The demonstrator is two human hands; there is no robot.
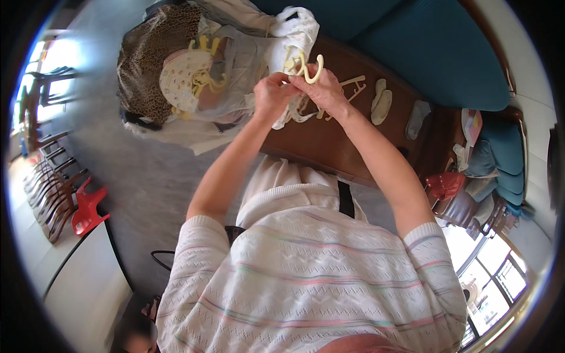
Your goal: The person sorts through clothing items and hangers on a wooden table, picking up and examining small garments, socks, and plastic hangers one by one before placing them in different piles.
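Observation:
My right hand (326, 90) is closed on a pale yellow plastic hanger (316, 75) whose hook curves up past the fingers. My left hand (274, 95) meets it at the fingertips, thumb and fingers pinched together; whether they grip the hanger or cloth is hard to tell. Behind both hands lies white cloth (296, 31) with a strap-like loop. A second pale hanger (353, 88) rests on the brown bench seat (318, 145), partly covered by my right hand. To the left, several yellow hangers (207, 84) lie with a round patterned piece (181, 75).
Leopard-print fabric (145, 57) and other garments pile up at left. Pale socks (381, 101) and a grey sock (417, 119) lie on the seat at right. Teal cushions (437, 48) line its back. A red plastic chair (88, 207) stands far left. Part of another person's head (134, 333) shows at lower left.

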